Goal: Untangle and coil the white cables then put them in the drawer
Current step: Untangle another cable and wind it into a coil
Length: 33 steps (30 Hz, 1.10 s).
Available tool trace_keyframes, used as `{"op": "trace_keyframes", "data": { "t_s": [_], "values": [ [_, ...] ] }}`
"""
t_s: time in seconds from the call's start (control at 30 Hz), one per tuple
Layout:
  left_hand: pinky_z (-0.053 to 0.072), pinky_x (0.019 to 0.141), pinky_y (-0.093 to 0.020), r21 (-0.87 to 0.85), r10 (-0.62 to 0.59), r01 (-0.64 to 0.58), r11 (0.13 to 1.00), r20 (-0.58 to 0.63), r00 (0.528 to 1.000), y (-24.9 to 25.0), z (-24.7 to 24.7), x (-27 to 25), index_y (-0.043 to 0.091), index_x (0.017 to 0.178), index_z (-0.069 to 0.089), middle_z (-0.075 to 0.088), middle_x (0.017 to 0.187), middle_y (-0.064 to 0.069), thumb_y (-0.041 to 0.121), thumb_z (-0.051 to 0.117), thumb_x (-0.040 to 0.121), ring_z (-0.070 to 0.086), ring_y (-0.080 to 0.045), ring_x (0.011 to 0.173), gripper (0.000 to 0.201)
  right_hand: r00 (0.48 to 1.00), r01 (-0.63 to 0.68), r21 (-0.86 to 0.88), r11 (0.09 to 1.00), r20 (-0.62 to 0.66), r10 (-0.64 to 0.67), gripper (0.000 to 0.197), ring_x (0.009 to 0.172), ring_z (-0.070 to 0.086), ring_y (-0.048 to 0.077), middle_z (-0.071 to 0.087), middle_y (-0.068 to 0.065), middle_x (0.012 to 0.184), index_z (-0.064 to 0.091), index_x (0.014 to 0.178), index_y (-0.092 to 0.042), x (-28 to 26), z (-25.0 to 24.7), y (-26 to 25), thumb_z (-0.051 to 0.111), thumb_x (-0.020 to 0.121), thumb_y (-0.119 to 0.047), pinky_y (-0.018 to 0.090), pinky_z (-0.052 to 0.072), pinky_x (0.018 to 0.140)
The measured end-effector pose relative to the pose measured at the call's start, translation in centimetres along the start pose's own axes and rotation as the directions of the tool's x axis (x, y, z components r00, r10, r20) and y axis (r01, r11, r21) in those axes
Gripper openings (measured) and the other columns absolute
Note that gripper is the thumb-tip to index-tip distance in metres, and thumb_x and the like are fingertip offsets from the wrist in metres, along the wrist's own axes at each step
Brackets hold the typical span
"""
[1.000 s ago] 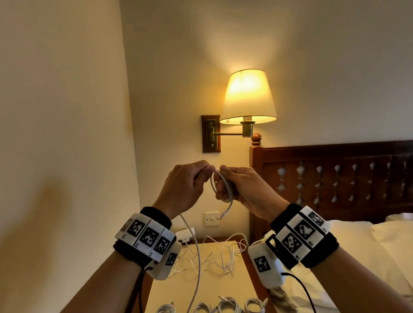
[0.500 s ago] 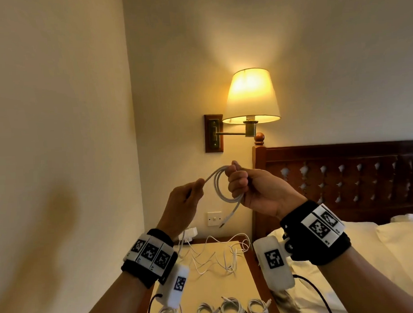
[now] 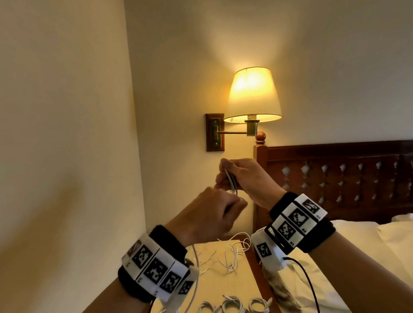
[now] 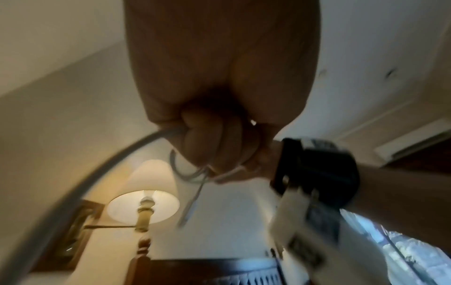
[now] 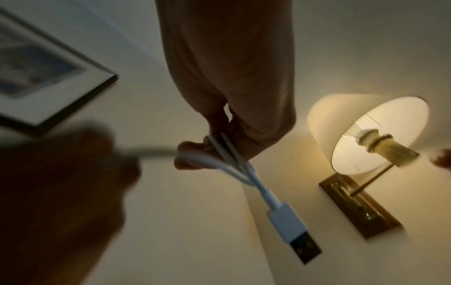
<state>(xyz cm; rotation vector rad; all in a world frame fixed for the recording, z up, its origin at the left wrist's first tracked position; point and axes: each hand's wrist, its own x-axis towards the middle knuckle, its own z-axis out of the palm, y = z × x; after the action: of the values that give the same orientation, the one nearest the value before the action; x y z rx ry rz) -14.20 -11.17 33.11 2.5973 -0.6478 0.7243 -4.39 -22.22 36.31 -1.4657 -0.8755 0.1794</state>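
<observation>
White cable: a thin, smooth, round cord [image 3: 230,181] is being held up in the air in front of the wall, above the nightstand, part of it gathered into a few small loops.
Plug end: a flat, boxy white USB plug [image 5: 292,229] with a metal mouth is dangling free beneath the loops on a short stiff tail.
Right hand: it [image 3: 246,178] is pinching the loops together, fingers curled round them, just below the lamp arm.
Left hand: it [image 3: 210,217] is sitting lower and nearer, fist closed round the running length of the cable, which is leaving the fist and curving down toward the nightstand.
Cable slack: the long loose part [image 4: 73,192] is sweeping past the left wrist camera in a blurred arc.
Coiled cables: three neat white rings [image 3: 232,308] are lying side by side at the near edge of the nightstand; a fourth bundle at their left is partly hidden by the left wrist.
Tangled cables: a thin white snarl [image 3: 230,254] is sprawling over the far end of the top.
Nightstand: its pale, smooth top [image 3: 219,284] is glowing yellowish under the lamp, with a dark wooden edge.
Lamp: a cream fabric shade [image 3: 252,94] is shining on a brass arm fixed to a dark wood plate.
Headboard: dark carved wood [image 3: 342,175] with cut-out holes is standing behind the pale pillows [image 3: 403,243].
Wrists: both are wearing black bands with white blocks of black-and-white square markers.
</observation>
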Motion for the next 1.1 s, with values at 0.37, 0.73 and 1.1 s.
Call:
{"op": "trace_keyframes", "data": {
  "t_s": [0.37,0.73,1.1],
  "values": [
    [0.043,0.055,-0.024,0.347,0.064,0.068,0.936,-0.357,0.932,-3.3,-3.4,2.3,0.027,0.076,0.054,0.049,0.060,0.014,0.055,0.039,0.093,0.050,-0.006,0.055,0.036,0.998,-0.011,-0.055,0.998,0.064,0.014,0.035,0.063,0.065,0.013,0.066,0.004,0.070,0.065,0.093,-0.004,-1.3,-0.3,-0.6,0.037,0.104,-0.023,0.019,0.050,0.058],
    [0.032,0.051,-0.016,-0.196,-0.146,0.072,0.978,-0.392,0.909,-6.5,-1.6,2.4,0.012,0.056,0.054,0.041,0.046,0.011,0.066,0.047,0.078,0.037,-0.007,0.048,0.058,0.937,-0.312,0.344,0.885,0.266,0.227,0.030,0.047,0.048,0.007,0.049,-0.001,0.057,0.061,0.090,-0.006,-2.2,-0.5,-0.5,0.041,0.102,-0.024,0.017,0.044,0.047],
    [0.045,0.064,-0.035,-0.275,-0.324,0.226,0.934,-0.395,0.859,-11.2,4.5,-4.2,0.022,0.076,0.054,0.055,0.066,-0.002,0.032,0.040,0.101,0.052,-0.018,0.064,0.031,0.917,-0.397,0.804,0.443,0.369,0.150,0.020,0.044,0.052,0.004,0.051,-0.006,0.053,0.060,0.085,-0.010,-1.4,-3.6,-1.7,0.050,0.097,-0.022,0.013,0.043,0.043]
  ]
}}
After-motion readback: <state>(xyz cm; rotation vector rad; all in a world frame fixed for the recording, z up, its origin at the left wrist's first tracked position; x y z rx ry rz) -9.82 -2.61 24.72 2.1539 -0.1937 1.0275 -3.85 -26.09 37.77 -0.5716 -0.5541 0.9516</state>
